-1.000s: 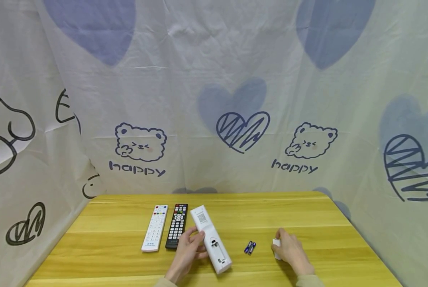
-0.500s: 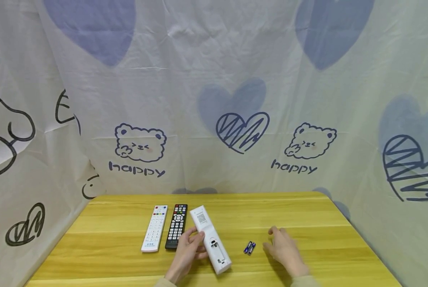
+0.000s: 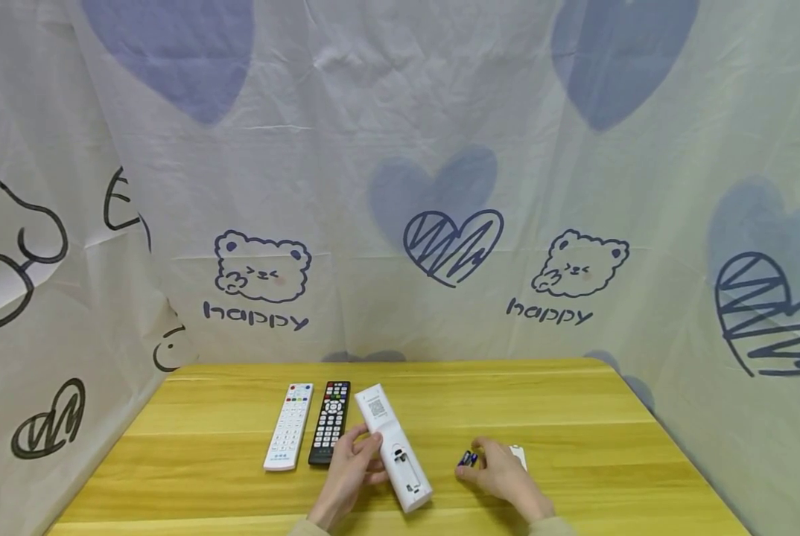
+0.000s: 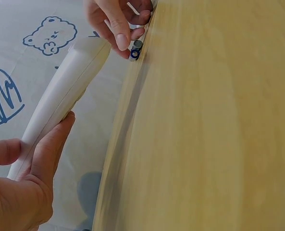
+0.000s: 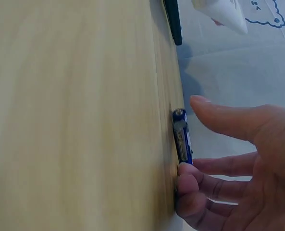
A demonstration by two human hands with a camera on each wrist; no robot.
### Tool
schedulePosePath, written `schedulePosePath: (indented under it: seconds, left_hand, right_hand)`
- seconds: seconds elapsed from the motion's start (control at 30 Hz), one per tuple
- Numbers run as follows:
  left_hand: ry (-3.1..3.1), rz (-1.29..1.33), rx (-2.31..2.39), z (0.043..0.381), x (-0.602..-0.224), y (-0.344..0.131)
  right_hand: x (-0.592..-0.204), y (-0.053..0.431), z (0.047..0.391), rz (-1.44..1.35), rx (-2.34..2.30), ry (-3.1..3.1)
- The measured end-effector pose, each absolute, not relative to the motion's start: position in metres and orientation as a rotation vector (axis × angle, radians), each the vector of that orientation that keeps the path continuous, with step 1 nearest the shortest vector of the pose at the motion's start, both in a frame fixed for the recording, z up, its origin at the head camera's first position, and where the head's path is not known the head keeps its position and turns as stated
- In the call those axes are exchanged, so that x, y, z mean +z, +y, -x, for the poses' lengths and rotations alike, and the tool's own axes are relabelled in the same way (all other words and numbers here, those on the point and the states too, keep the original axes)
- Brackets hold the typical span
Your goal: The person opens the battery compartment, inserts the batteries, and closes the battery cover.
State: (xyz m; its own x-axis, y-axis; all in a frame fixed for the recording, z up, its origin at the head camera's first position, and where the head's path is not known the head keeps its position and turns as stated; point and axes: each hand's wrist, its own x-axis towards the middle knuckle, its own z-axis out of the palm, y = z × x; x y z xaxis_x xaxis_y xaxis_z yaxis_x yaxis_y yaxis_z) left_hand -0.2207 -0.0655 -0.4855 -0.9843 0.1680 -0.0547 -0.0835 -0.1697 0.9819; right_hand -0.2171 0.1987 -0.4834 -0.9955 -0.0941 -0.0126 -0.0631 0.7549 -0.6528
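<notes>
My left hand (image 3: 349, 465) holds a white remote control (image 3: 388, 428) between thumb and fingers, its back turned up. The remote's battery compartment (image 3: 408, 473) is uncovered, and no battery shows in it. On the table, two blue batteries (image 3: 467, 458) lie side by side at the fingertips of my right hand (image 3: 505, 476). In the right wrist view the fingers come up to the batteries (image 5: 182, 137), while the thumb stays apart from them. Partly hidden behind the right hand is a small white battery cover (image 3: 520, 455) lying on the table.
Left of my left hand, another white remote (image 3: 289, 428) and a black remote (image 3: 331, 423) lie face up on the wooden table (image 3: 574, 402). A printed cloth (image 3: 400, 320) hangs behind the table's far edge.
My right hand has let go of the white battery cover, leaving it on the table, and has moved left to the batteries. The left hand and its remote stay in place.
</notes>
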Motion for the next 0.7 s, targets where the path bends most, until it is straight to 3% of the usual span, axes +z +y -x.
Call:
schedulePosePath:
  seconds: [0.7]
  left_hand:
    - [1.885,-0.112,2.289,0.2215,-0.4874,-0.0658]
  right_hand:
    - [-0.4880,0.1934,0.2162,0.153,-1.006,2.997]
